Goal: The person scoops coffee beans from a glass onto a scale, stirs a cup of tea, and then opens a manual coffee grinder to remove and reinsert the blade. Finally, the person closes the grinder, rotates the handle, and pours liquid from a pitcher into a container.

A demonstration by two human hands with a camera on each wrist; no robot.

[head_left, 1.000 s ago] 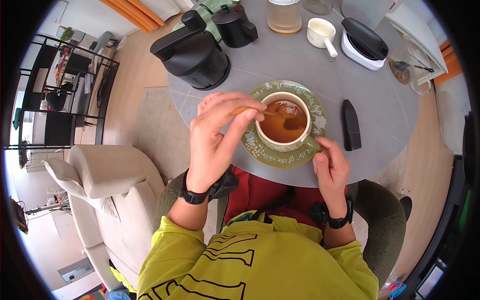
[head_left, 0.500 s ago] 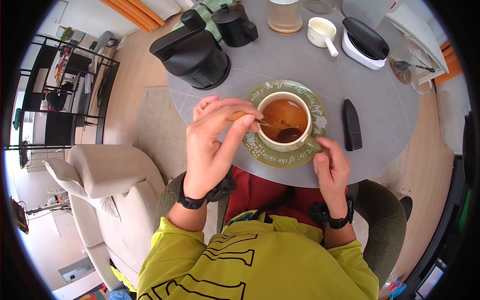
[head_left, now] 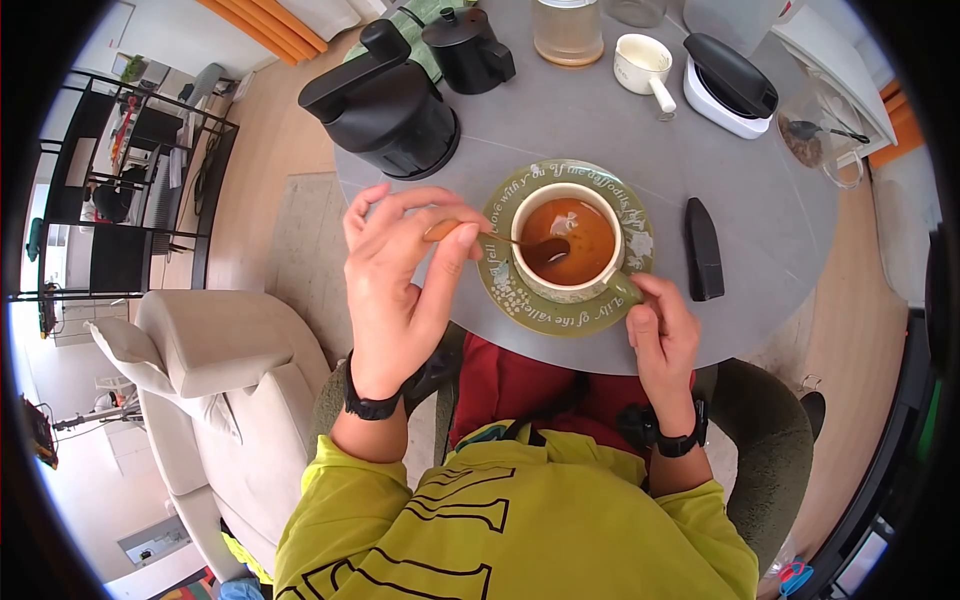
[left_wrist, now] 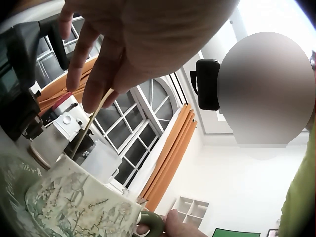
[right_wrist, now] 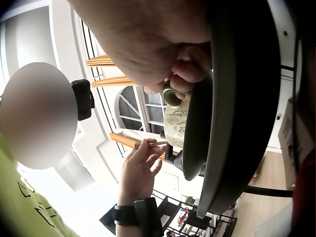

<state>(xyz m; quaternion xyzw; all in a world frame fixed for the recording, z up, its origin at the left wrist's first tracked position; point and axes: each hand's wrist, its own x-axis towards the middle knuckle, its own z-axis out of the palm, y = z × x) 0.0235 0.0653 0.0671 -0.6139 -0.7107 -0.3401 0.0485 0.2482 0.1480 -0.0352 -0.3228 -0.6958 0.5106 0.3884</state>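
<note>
My left hand (head_left: 405,270) pinches a slim spoon (head_left: 502,239) by its wooden handle, left of the cup. The spoon's dark bowl lies in the reddish-brown tea (head_left: 592,232), toward the left side of the cup (head_left: 565,293). In the left wrist view the cup (left_wrist: 81,202) shows a pale side with a floral print, and the spoon (left_wrist: 88,129) slants down over its rim. My right hand (head_left: 662,335) grips the cup's green handle (head_left: 622,288) between thumb and fingers. Under the cup is a green saucer (head_left: 550,322) with white lettering.
A black kettle-like vessel (head_left: 400,125) and a smaller black pot (head_left: 465,50) stand at the back left. Behind the cup are a glass jar (head_left: 568,35) and a white handled cup (head_left: 640,65). To the right lies a long black object (head_left: 703,250) on the grey round table (head_left: 770,240).
My left hand has drawn leftward with the spoon. The spoon's bowl has swept through the tea toward the cup's left side. My right hand stays on the handle.
</note>
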